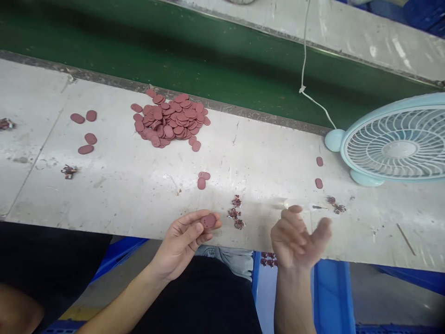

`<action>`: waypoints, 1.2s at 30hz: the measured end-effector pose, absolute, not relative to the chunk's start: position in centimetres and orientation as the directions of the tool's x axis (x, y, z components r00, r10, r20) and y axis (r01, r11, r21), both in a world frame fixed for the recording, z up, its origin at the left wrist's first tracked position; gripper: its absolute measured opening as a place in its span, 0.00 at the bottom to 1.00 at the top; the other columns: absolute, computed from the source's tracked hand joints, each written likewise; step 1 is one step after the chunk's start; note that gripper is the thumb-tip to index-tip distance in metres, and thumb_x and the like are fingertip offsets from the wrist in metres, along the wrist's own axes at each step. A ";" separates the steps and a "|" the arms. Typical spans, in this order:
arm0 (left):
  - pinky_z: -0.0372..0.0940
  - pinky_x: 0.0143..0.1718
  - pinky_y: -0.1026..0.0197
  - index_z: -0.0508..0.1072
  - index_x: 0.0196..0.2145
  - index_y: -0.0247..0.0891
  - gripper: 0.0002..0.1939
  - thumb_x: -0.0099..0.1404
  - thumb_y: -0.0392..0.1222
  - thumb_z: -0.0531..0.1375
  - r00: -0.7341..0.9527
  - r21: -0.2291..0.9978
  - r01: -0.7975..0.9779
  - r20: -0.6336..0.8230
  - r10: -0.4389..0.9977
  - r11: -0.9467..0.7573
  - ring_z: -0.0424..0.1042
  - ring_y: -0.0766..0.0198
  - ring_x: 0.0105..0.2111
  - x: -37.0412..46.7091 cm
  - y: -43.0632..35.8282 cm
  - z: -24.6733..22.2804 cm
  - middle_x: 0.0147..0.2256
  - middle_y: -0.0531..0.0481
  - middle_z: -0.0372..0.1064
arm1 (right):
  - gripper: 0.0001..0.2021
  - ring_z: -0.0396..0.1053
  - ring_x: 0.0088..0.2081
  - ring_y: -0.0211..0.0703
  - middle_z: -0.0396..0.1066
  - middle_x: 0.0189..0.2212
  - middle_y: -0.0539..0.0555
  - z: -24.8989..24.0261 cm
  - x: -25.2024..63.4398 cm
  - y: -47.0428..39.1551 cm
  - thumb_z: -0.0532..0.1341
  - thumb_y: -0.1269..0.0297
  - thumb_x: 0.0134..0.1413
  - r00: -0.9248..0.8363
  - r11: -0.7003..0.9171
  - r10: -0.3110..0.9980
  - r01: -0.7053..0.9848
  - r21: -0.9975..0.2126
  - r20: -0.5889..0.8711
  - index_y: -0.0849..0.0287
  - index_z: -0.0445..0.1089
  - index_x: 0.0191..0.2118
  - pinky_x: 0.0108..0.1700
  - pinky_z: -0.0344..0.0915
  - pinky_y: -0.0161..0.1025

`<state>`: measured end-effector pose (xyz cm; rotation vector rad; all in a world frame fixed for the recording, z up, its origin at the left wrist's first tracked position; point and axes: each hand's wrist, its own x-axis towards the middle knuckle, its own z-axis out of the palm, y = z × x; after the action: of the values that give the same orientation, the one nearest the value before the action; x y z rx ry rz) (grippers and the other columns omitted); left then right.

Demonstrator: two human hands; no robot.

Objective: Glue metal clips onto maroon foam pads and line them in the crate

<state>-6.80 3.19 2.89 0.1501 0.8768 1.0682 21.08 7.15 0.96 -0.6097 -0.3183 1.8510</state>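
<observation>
My left hand [187,239] pinches a reddish-brown oval disc [208,221] between thumb and fingers, with small dark marks on its upper face. To the right of it, over the table's near edge, my right hand [299,239] is slightly blurred, its thumb spread away from half-bent fingers and nothing visible in it. Between the hands lie several small dark-red and white figure-like pieces [235,213]. A few loose discs [201,183] rest just beyond my left hand. Farther back is a large heap of the same discs [170,120].
A light-blue fan [399,144] stands at the right, its white cord [316,102] crossing the green strip [104,51]. Below the table edge, a blue-rimmed tray [332,297] holds several figure pieces [268,260]. Another person's arm [17,306] shows at lower left.
</observation>
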 end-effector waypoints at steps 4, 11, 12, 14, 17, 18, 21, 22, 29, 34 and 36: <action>0.75 0.41 0.67 0.81 0.47 0.39 0.11 0.66 0.36 0.65 0.169 0.503 -0.699 -0.575 0.800 0.509 0.80 0.56 0.48 -7.0 3.1 2.8 0.50 0.42 0.80 | 0.12 0.70 0.30 0.39 0.72 0.36 0.52 2.3 16.7 5.0 0.66 0.65 0.59 -0.090 -0.251 0.962 0.097 -0.963 -0.260 0.54 0.75 0.49 0.28 0.71 0.35; 0.74 0.40 0.67 0.81 0.45 0.39 0.11 0.65 0.37 0.67 0.195 0.476 -0.700 -0.589 0.784 0.532 0.80 0.56 0.47 -6.5 3.1 3.0 0.49 0.42 0.80 | 0.05 0.71 0.35 0.46 0.71 0.41 0.55 2.9 15.4 5.1 0.59 0.64 0.64 -0.198 -0.017 0.951 0.733 -0.680 -0.236 0.54 0.72 0.42 0.39 0.70 0.45; 0.74 0.40 0.67 0.81 0.45 0.39 0.11 0.64 0.37 0.67 0.195 0.475 -0.697 -0.595 0.780 0.537 0.80 0.56 0.47 -6.4 3.1 3.0 0.48 0.42 0.80 | 0.06 0.71 0.34 0.45 0.71 0.41 0.55 3.2 15.7 5.0 0.58 0.64 0.65 -0.210 -0.024 0.943 0.729 -0.684 -0.257 0.53 0.72 0.43 0.38 0.71 0.45; 0.74 0.41 0.66 0.81 0.45 0.40 0.11 0.64 0.38 0.68 0.204 0.478 -0.687 -0.595 0.777 0.547 0.80 0.57 0.47 -6.2 2.9 3.0 0.48 0.42 0.81 | 0.08 0.71 0.34 0.44 0.71 0.41 0.55 3.9 16.3 4.7 0.58 0.63 0.65 -0.234 -0.046 0.929 0.695 -0.717 -0.287 0.52 0.72 0.47 0.36 0.72 0.44; 0.73 0.42 0.65 0.82 0.44 0.40 0.10 0.64 0.38 0.68 0.234 0.502 -0.664 -0.564 0.792 0.554 0.80 0.56 0.47 -5.6 2.8 3.0 0.48 0.43 0.81 | 0.08 0.71 0.34 0.43 0.71 0.41 0.54 5.2 16.3 4.1 0.61 0.62 0.64 -0.229 -0.168 0.917 0.520 -0.837 -0.327 0.51 0.74 0.46 0.32 0.73 0.40; 0.73 0.42 0.65 0.82 0.44 0.41 0.10 0.64 0.38 0.67 0.244 0.513 -0.655 -0.551 0.798 0.555 0.80 0.56 0.47 -5.4 2.7 3.1 0.48 0.43 0.81 | 0.07 0.71 0.34 0.42 0.70 0.40 0.54 5.5 16.0 4.0 0.62 0.63 0.62 -0.222 -0.219 0.917 0.416 -0.883 -0.332 0.51 0.74 0.45 0.31 0.73 0.39; 0.74 0.41 0.64 0.82 0.43 0.42 0.10 0.63 0.37 0.68 0.249 0.560 -0.629 -0.512 0.822 0.539 0.80 0.57 0.46 -4.7 2.6 3.4 0.47 0.45 0.81 | 0.03 0.72 0.35 0.41 0.69 0.38 0.52 6.5 14.7 3.6 0.65 0.67 0.59 -0.206 -0.290 0.933 0.056 -0.956 -0.295 0.52 0.73 0.39 0.33 0.74 0.38; 0.74 0.42 0.62 0.82 0.43 0.42 0.10 0.63 0.37 0.68 0.247 0.582 -0.620 -0.491 0.835 0.526 0.80 0.56 0.46 -4.6 2.6 3.6 0.47 0.45 0.81 | 0.04 0.72 0.35 0.40 0.70 0.37 0.51 6.7 14.2 3.5 0.66 0.68 0.59 -0.198 -0.291 0.940 -0.040 -0.956 -0.278 0.53 0.72 0.39 0.34 0.75 0.38; 0.75 0.47 0.58 0.82 0.43 0.42 0.11 0.63 0.33 0.68 0.239 0.672 -0.587 -0.389 0.890 0.452 0.80 0.57 0.45 -4.4 2.7 4.1 0.48 0.45 0.81 | 0.08 0.77 0.34 0.42 0.78 0.35 0.51 7.2 12.7 3.3 0.68 0.68 0.57 -0.108 -0.335 0.937 -0.013 -0.942 -0.332 0.52 0.76 0.43 0.36 0.77 0.38; 0.75 0.47 0.60 0.81 0.43 0.41 0.12 0.62 0.31 0.68 0.244 0.669 -0.589 -0.387 0.889 0.453 0.81 0.58 0.45 -4.4 2.6 3.9 0.45 0.47 0.82 | 0.09 0.78 0.36 0.43 0.80 0.38 0.52 7.3 12.9 3.4 0.68 0.68 0.57 -0.125 -0.340 0.933 -0.002 -0.940 -0.337 0.50 0.77 0.44 0.36 0.78 0.37; 0.75 0.47 0.60 0.80 0.42 0.40 0.12 0.61 0.30 0.68 0.242 0.659 -0.597 -0.395 0.886 0.457 0.80 0.58 0.45 -4.3 2.6 3.8 0.45 0.47 0.82 | 0.09 0.78 0.35 0.42 0.80 0.38 0.51 7.4 12.9 3.4 0.69 0.68 0.56 -0.106 -0.340 0.935 0.004 -0.940 -0.338 0.50 0.77 0.44 0.35 0.78 0.36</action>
<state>-4.34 2.58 3.84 0.4143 0.8239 1.0544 12.86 3.37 7.41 -1.3975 -1.0926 1.5505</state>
